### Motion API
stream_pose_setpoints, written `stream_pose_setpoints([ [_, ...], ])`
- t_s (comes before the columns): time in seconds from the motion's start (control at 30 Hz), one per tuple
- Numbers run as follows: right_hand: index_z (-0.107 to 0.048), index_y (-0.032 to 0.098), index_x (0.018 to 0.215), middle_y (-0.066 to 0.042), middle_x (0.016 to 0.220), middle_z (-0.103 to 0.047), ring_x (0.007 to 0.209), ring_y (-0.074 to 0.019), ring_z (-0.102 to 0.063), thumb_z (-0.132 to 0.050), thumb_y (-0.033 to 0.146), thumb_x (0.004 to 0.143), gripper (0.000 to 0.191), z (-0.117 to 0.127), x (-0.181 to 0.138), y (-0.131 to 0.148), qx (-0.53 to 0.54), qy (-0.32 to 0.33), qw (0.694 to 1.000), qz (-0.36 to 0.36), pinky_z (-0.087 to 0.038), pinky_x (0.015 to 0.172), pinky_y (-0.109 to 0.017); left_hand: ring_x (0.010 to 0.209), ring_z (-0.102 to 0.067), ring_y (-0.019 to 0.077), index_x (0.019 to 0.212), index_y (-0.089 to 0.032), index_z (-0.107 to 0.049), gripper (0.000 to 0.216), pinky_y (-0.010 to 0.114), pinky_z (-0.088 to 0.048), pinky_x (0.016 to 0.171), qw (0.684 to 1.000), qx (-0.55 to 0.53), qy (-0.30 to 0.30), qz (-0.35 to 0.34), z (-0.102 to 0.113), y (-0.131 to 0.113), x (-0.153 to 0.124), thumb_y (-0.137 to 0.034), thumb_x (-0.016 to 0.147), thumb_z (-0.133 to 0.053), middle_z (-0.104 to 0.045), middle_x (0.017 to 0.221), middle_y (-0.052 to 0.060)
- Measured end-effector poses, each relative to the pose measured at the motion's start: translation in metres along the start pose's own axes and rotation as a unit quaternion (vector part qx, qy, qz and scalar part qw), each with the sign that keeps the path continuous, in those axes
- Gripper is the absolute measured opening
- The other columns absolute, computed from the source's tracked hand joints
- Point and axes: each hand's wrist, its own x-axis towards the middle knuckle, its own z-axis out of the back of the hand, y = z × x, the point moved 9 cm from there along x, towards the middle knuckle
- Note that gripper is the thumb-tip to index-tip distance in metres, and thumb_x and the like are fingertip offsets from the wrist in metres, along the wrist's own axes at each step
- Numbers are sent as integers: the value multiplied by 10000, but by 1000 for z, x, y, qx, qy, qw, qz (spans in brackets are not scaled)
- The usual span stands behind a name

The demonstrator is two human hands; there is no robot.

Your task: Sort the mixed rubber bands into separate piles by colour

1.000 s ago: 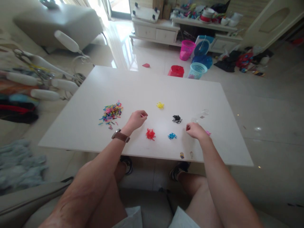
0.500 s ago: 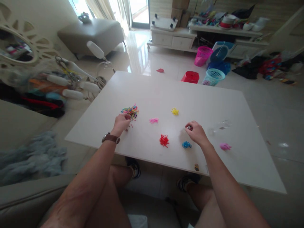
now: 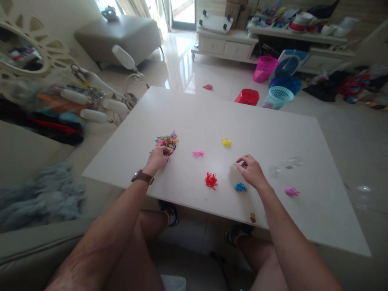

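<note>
On the white table lies a mixed heap of small coloured rubber bands. My left hand, with a brown watch on the wrist, rests at the heap's near edge with fingers curled into it. Sorted little piles lie to the right: pink, yellow, red, blue and another pink pile. My right hand sits over the spot of the black pile, fingers pinched on a small dark band, hiding most of that pile.
A clear plastic bag or wrapper lies right of my right hand. On the floor beyond the table stand a red box, a teal basket and a pink basket. Clutter and a mirror lie at left.
My left hand went from the table's middle to the mixed heap, leaving a pink pile behind. My right hand moved left onto the black pile. The camera turned left.
</note>
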Motion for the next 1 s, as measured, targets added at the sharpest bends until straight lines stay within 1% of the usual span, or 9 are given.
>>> stream_pose_setpoints([
  [0.1,-662,195,834,-40,966,-614,719,-135,-628,-562,196,802,104,-2,0,5,10,7,1000,-2,-490,717,-280,709,-633,167,863,-170,-740,221,270,-509,711,1000,-22,-7,13,2,2,-1,-123,680,-626,-724,854,41],
  [0.2,-661,189,834,-41,964,-607,716,-130,-625,-559,192,802,107,-2,-2,11,21,8,1000,5,-489,694,-270,676,-631,158,901,-157,-740,261,257,-510,662,999,-38,-21,27,9,1,-3,-127,684,-599,-735,888,49],
  [0.3,-661,184,834,-38,955,-601,708,-124,-623,-555,183,802,111,-1,-3,14,23,5,1000,13,-491,685,-265,722,-648,163,953,-144,-743,297,245,-507,691,998,-27,-47,31,21,-3,-5,-126,699,-590,-744,897,58],
  [0.47,-666,184,845,-38,954,-601,706,-126,-624,-559,181,803,115,-2,-3,12,23,5,1000,20,-489,675,-271,793,-678,187,962,-148,-751,246,260,-499,750,996,-4,-84,20,34,-9,-3,-190,753,-629,-753,876,66],
  [0.63,-666,186,850,-39,959,-599,715,-133,-634,-565,195,813,107,-6,-2,13,27,11,999,24,-492,684,-281,824,-687,211,943,-165,-767,232,265,-507,730,998,7,-65,0,27,-7,-1,-221,729,-697,-759,939,80],
  [0.77,-662,184,849,-42,967,-599,718,-132,-640,-567,196,818,101,-9,-2,13,30,20,999,26,-497,677,-276,659,-656,175,928,-150,-768,240,257,-500,602,1000,-11,-26,14,14,2,-2,-227,705,-726,-747,996,98],
  [0.83,-663,183,846,-42,969,-601,715,-130,-641,-571,192,818,96,-11,-2,13,28,25,999,25,-500,675,-273,610,-640,164,892,-147,-765,192,255,-493,580,999,-26,-16,24,9,5,-2,-217,725,-702,-744,928,92],
  [0.9,-663,183,843,-41,970,-604,711,-126,-640,-573,185,818,94,-12,-2,13,27,29,999,24,-502,674,-269,618,-647,176,842,-155,-760,141,262,-500,605,999,-36,-16,25,8,6,-2,-211,732,-693,-731,813,75],
  [1.0,-666,185,845,-42,974,-607,715,-123,-639,-569,180,824,99,-13,-2,13,26,32,999,26,-504,679,-264,664,-668,206,775,-161,-749,81,283,-509,652,998,-49,-34,20,14,4,1,-204,729,-699,-712,738,75],
])
